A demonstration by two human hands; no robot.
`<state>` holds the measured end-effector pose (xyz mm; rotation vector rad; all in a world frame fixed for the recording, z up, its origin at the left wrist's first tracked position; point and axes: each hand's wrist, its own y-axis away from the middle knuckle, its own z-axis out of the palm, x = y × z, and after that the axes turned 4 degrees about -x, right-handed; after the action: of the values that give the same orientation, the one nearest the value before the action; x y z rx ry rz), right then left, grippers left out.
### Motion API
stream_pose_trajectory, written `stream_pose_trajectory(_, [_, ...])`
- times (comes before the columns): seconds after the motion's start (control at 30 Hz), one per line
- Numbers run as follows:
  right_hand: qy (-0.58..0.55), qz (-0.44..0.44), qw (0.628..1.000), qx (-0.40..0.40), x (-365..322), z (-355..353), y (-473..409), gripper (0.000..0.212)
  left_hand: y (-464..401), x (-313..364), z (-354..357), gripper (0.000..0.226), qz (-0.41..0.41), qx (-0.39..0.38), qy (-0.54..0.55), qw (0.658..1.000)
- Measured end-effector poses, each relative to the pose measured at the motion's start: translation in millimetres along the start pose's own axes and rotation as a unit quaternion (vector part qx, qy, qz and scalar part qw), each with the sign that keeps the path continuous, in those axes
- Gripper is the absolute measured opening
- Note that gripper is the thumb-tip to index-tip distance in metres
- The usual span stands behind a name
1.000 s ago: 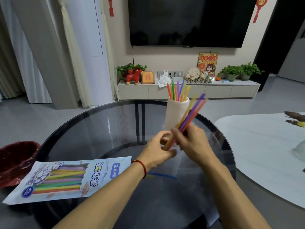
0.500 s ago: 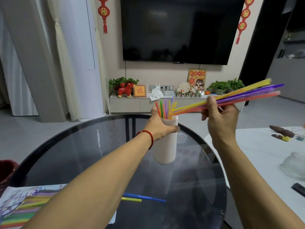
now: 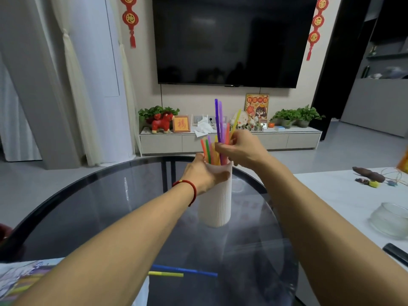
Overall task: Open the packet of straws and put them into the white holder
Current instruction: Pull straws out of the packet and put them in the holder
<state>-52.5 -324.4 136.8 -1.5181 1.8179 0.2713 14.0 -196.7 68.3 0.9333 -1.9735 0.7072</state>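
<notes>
My left grip [image 3: 204, 173] clasps the white ribbed holder [image 3: 217, 202]; at its twelve o'clock my right grip [image 3: 239, 149] pinches upright coloured plastic straws [image 3: 218, 122]

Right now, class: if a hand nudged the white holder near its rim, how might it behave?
The white holder is tall and narrow, so it probably tips easily; the left hand steadying it suggests that. On the smooth glass table it may slide instead.

- A single view, from a camera worn on the person's head, looks forward and slightly down across the round glass table [image 3: 92, 208].
- It faces the far wall with the television [image 3: 227, 40].
- Both forearms reach in from the bottom edge, close to the lens.
</notes>
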Motion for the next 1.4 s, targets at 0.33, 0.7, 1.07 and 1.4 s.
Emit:
stream_pose_trajectory(0.33, [-0.004, -0.080, 0.984, 0.158, -2, 5, 23, 0.096, 62, -46, -39, 0.128, -0.010, -0.079, -0.111, 0.991])
stream_pose_trajectory(0.7, [0.098, -0.163, 0.955, 0.227, -26, 17, 58, 0.038, 127, -84, -89, 0.105, 0.039, -0.137, -0.290, 0.946])
stream_pose_trajectory(1.07, [0.263, 0.161, 0.887, -0.344, 22, 161, 180, 0.083, 176, -140, -102, 0.134, 0.005, -0.259, -0.491, 0.832])
stream_pose_trajectory(1.4, [0.253, -0.012, 0.963, -0.096, 30, 196, 199, 0.016, 188, -132, -84, 0.103, 0.160, -0.161, -0.491, 0.841])
